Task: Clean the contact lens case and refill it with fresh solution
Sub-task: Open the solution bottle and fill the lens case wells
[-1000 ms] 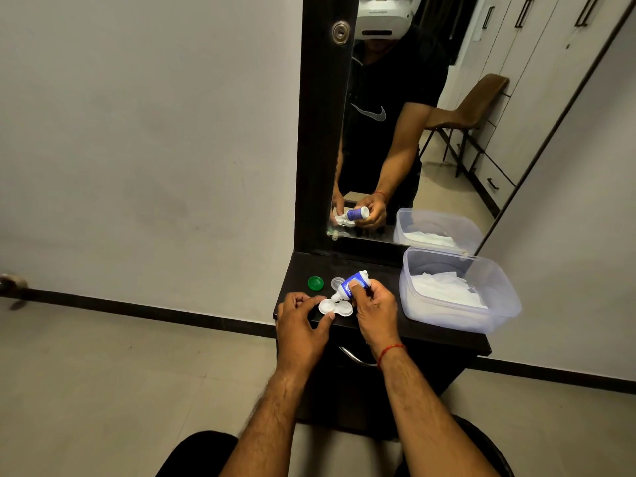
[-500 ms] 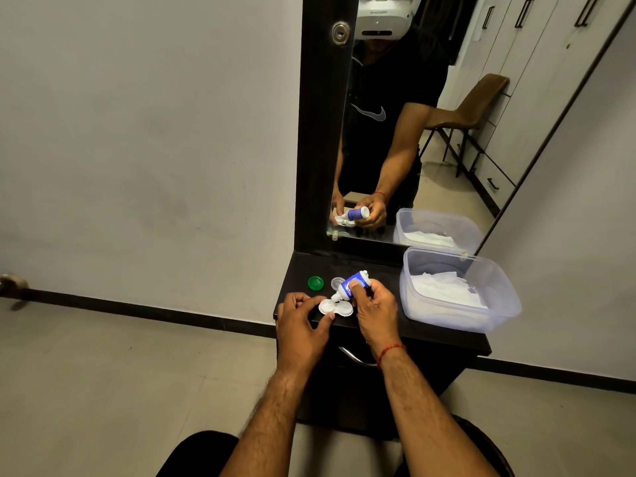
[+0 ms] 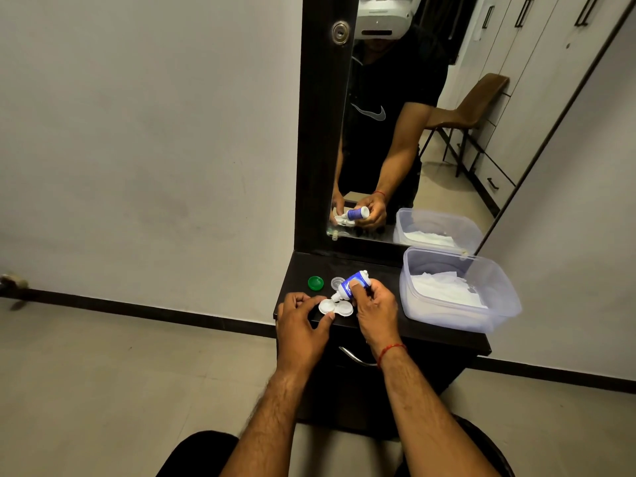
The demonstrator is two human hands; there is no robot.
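Note:
A white two-well contact lens case [image 3: 339, 308] lies open on the dark dresser top [image 3: 378, 325]. My left hand [image 3: 301, 323] pinches the case's left side between thumb and fingers. My right hand [image 3: 375, 309] grips a small blue-and-white solution bottle [image 3: 352, 284], tilted with its white nozzle down over the left well. A green cap [image 3: 315, 283] and a clear cap [image 3: 337, 282] lie just behind the case.
A clear plastic tub [image 3: 481, 316] holding white tissues stands on the right of the dresser top. A mirror [image 3: 413, 132] rises behind, in a dark frame. A metal drawer handle [image 3: 354, 358] sits under the front edge. Grey floor spreads to the left.

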